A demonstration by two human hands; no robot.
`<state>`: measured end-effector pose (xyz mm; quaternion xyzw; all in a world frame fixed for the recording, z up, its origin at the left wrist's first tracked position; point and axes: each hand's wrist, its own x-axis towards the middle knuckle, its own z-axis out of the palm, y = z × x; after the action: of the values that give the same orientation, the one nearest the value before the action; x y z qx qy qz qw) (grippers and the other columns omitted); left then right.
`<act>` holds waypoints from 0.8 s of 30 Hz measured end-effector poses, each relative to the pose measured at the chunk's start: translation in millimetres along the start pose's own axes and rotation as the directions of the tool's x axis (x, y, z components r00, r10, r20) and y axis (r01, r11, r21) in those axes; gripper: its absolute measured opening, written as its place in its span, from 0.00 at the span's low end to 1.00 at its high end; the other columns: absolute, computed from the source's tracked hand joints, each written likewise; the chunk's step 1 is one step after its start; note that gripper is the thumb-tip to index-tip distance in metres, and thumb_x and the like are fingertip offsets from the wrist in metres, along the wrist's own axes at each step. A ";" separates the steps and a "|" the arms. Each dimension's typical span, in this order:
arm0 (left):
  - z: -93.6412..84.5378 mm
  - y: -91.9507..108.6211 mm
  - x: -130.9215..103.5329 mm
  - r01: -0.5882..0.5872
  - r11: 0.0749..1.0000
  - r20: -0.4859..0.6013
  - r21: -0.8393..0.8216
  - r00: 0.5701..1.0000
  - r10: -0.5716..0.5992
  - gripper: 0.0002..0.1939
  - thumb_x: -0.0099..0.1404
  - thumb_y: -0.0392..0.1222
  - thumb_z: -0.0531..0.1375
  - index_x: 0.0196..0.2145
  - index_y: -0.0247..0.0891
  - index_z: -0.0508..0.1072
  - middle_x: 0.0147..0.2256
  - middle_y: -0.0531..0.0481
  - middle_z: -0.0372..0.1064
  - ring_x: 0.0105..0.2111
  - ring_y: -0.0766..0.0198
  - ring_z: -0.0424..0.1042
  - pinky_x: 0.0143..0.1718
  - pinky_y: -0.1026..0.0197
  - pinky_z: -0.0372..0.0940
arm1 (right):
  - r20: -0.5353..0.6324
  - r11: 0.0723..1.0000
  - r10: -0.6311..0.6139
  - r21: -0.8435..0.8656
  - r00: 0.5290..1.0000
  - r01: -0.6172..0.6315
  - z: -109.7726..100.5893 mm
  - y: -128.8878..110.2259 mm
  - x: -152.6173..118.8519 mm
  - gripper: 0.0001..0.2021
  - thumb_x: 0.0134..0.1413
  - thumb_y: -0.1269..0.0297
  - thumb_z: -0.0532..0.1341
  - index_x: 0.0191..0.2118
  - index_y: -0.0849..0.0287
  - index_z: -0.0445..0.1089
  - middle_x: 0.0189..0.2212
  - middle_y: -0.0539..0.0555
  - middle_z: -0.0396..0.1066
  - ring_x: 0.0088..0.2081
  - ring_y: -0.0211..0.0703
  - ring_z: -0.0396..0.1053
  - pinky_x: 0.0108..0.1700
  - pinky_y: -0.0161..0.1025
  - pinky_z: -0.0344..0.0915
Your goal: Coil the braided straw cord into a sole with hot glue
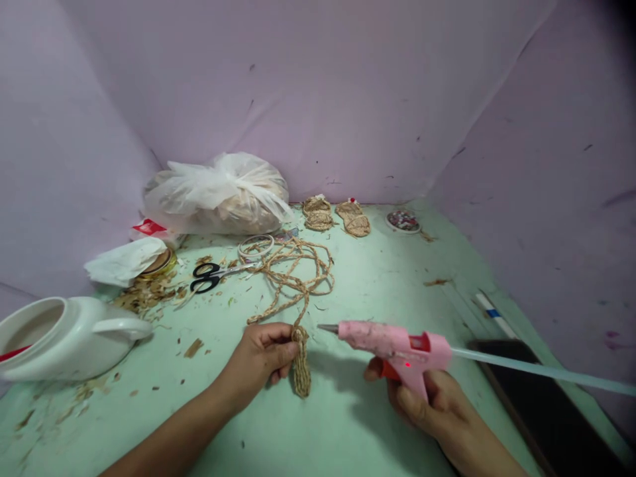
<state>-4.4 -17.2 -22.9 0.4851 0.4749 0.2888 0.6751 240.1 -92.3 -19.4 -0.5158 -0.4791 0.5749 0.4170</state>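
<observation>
My left hand point(265, 358) pinches a small sole-shaped coil of braided straw cord point(302, 371) and holds it upright above the table. From its top, the loose straw cord point(304, 305) runs back to a tangled pile on the table. My right hand point(422, 404) is wrapped round the handle of a pink glue gun point(382, 341), with a finger at its red trigger. The nozzle points left at the coil's upper end, a small gap away. A red light glows on the gun, and a long clear glue stick point(541, 371) sticks out of its back.
Black-handled scissors point(211, 275) lie left of the cord pile, by a white ring point(256, 246). A tied plastic bag point(223, 195), two small straw slippers point(338, 215) and a dish of beads point(403, 221) stand behind. A white pitcher point(74, 341) is left; a dark tablet-like slab point(541, 411) lies right.
</observation>
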 end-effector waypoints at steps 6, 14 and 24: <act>1.5 -1.7 0.0 -0.043 0.998 -0.007 0.043 0.999 0.044 0.18 0.51 0.52 0.63 0.27 0.31 0.72 0.13 0.57 0.55 0.14 0.74 0.52 0.15 0.69 0.48 | -0.001 0.998 -0.058 0.038 0.998 0.058 7.5 5.1 -0.3 0.21 0.53 0.43 0.55 0.34 0.59 0.70 0.20 0.47 0.57 0.20 0.34 0.49 0.24 0.35 0.48; 4.8 0.6 -1.8 -0.136 0.988 0.025 0.075 0.991 0.135 0.17 0.53 0.52 0.62 0.25 0.32 0.72 0.16 0.56 0.55 0.16 0.73 0.53 0.16 0.69 0.48 | 0.002 0.999 -0.019 -0.031 1.000 0.019 9.3 9.3 -4.4 0.22 0.54 0.42 0.52 0.33 0.59 0.68 0.19 0.46 0.53 0.21 0.35 0.49 0.24 0.36 0.45; 6.3 3.3 -2.3 -0.219 0.970 0.048 0.104 0.976 0.215 0.15 0.56 0.48 0.60 0.23 0.33 0.71 0.18 0.55 0.56 0.16 0.73 0.54 0.16 0.68 0.47 | -0.010 0.997 0.045 -0.059 0.999 -0.046 11.4 3.1 -5.3 0.23 0.52 0.41 0.53 0.31 0.59 0.68 0.20 0.46 0.51 0.22 0.36 0.48 0.25 0.36 0.44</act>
<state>0.8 -20.3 -18.4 0.5752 0.4218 0.3256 0.6207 229.5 -99.4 -21.4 -0.5413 -0.4823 0.5675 0.3903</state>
